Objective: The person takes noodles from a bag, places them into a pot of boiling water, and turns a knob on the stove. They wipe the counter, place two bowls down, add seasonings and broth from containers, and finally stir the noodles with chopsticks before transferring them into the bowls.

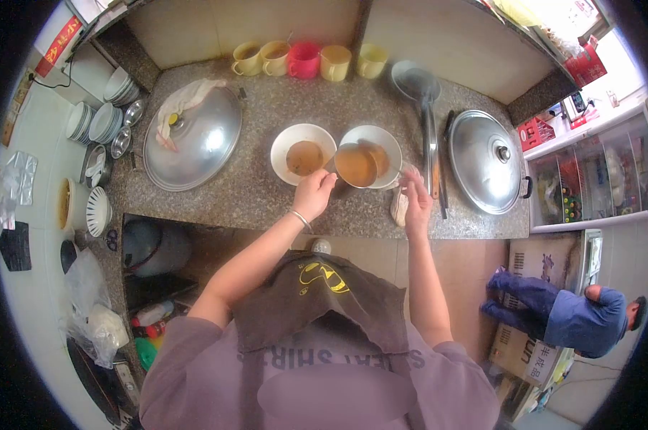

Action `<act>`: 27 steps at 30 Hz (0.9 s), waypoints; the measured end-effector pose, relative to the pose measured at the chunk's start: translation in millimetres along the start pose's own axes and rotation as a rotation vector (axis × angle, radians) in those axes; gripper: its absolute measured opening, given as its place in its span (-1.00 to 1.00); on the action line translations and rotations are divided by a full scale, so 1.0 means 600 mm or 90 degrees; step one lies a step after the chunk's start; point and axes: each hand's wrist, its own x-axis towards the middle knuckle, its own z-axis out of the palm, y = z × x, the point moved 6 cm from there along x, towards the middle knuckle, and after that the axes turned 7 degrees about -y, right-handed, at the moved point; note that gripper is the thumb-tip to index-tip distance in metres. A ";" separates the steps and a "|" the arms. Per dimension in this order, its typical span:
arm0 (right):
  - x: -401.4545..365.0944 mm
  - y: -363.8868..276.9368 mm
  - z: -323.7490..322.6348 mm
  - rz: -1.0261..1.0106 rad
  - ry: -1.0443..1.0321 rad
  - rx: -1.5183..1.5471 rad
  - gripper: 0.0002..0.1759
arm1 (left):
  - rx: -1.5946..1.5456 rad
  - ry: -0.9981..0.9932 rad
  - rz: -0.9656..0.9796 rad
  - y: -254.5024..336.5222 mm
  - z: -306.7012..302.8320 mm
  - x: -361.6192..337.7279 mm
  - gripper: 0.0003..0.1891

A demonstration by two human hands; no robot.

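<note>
My left hand [315, 197] is closed on the near-left edge of a round cup of brown liquid [356, 168], held over a white bowl [390, 142]. The cup hides part of that bowl. My right hand [415, 199] has its fingers pinched on the thin handle of a spoon [394, 166], whose head reaches toward the cup's brown contents and is blurred. To the left stands a second white bowl [286, 136] with a pool of brown liquid [304, 158] at its bottom. A pale folded cloth [398, 209] lies beside my right hand.
Several mugs [304, 59] line the back wall. Large metal lids [193, 143] [485, 161] flank the work area. Long-handled ladles [417, 82] lie right of the bowls. Stacked dishes [105, 122] stand at far left. Another person [585, 315] is at lower right.
</note>
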 end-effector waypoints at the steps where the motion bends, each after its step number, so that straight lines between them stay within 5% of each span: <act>1: -0.002 0.001 0.005 0.000 0.000 0.000 -0.70 | 0.010 0.002 0.007 0.002 0.000 0.000 -0.71; 5: -0.006 0.027 0.023 0.047 -0.062 -0.009 -0.74 | 0.020 -0.007 -0.004 0.005 0.001 -0.001 -0.71; 7: -0.013 0.059 0.016 0.212 0.034 0.217 -0.72 | 0.020 -0.008 -0.011 0.009 -0.002 -0.002 -0.71; 13: -0.013 0.065 -0.003 0.222 0.072 0.473 -0.68 | -0.005 0.005 -0.009 -0.006 -0.003 0.001 -0.72; 27: 0.006 -0.008 -0.022 -0.032 0.106 0.103 -0.70 | -0.100 -0.009 -0.077 -0.037 -0.021 -0.029 -0.72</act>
